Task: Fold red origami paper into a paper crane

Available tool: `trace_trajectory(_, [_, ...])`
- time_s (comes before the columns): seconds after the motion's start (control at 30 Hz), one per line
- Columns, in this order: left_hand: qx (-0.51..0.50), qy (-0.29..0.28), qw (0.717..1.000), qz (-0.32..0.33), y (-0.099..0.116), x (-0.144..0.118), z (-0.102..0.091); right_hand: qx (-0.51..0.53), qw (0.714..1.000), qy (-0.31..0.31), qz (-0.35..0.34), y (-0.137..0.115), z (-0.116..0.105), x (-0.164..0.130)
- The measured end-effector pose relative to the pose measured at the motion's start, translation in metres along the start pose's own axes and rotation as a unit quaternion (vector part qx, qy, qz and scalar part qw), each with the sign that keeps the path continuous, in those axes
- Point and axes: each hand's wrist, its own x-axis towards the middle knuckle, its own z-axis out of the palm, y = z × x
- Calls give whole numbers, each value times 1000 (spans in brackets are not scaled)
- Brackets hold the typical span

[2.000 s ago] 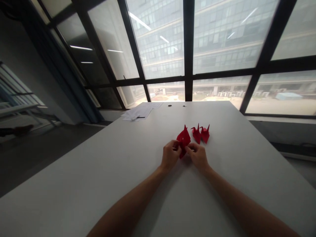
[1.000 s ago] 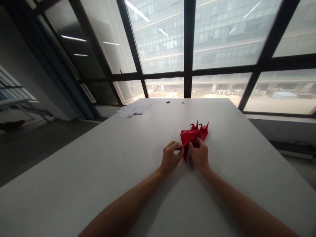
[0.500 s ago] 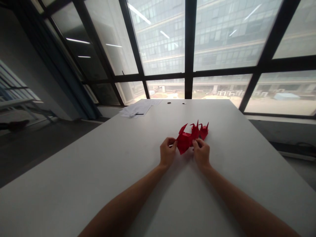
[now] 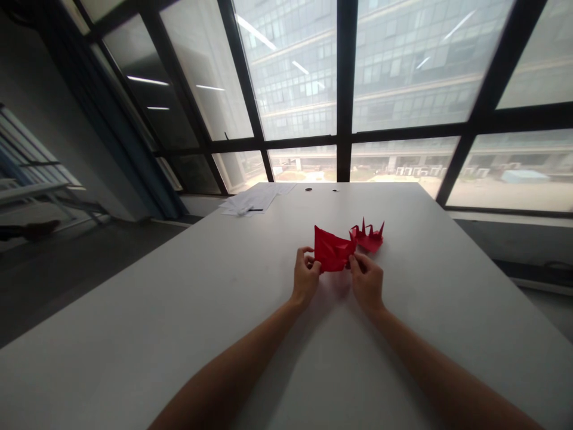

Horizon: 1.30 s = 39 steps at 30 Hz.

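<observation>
Two bare forearms reach forward over the white table [image 4: 188,310], and both hands meet at one piece of red paper [image 4: 330,251]. The left hand [image 4: 305,279] pinches the left lower edge of the paper between thumb and fingers. The right hand [image 4: 367,279] pinches the right lower edge in the same way. So the two grips are closed on the paper, one at each side, and the sheet stands between them, lifted a little above the table surface and spread open toward the camera. Its upper left corner points up, and some creases show across its face.

By my judgement the paper is very light and thin. It bends easily, keeps every fold, and can tear or wrinkle if it is pulled hard. It seems not slippery, so a soft pinch is enough. The good place to take it is at the edges or corners, near a crease, as both hands do now.

Just beyond the right grip, a little to its right, lie finished red paper cranes [image 4: 369,236], close together on the table, with pointed tips upward. Much farther, beyond the left grip near the far table edge, is a stack of white papers [image 4: 250,200] with something small and dark on it. Behind the table are large windows [image 4: 403,71].
</observation>
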Motion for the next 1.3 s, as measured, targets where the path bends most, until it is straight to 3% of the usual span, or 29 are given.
trace_trajectory(0.2, [10,37,995,97,11,-4,-3,37,998,14,54,11,1,5])
trace_trajectory(0.3, [81,48,984,153,14,-5,-5,59,995,19,75,12,2,6])
trace_trajectory(0.4, [154,23,966,207,18,-6,-6,79,991,20,104,8,3,5])
trace_trajectory(0.63, [218,-27,929,297,23,-12,-5,117,980,38,155,3,7,3])
trace_trajectory(0.77, [164,-3,956,242,21,-14,-4,176,970,45,162,5,7,5])
trace_trajectory(0.9, [52,63,993,91,11,-11,-5,199,958,92,184,7,6,8])
trace_trajectory(1.03, [28,45,999,-4,5,-7,-9,189,965,84,164,12,4,12])
trace_trajectory(1.17, [93,85,992,19,13,0,-19,56,992,80,83,12,-2,17])
trace_trajectory(1.3, [94,173,977,84,25,22,-36,-8,997,36,-75,2,-9,16])
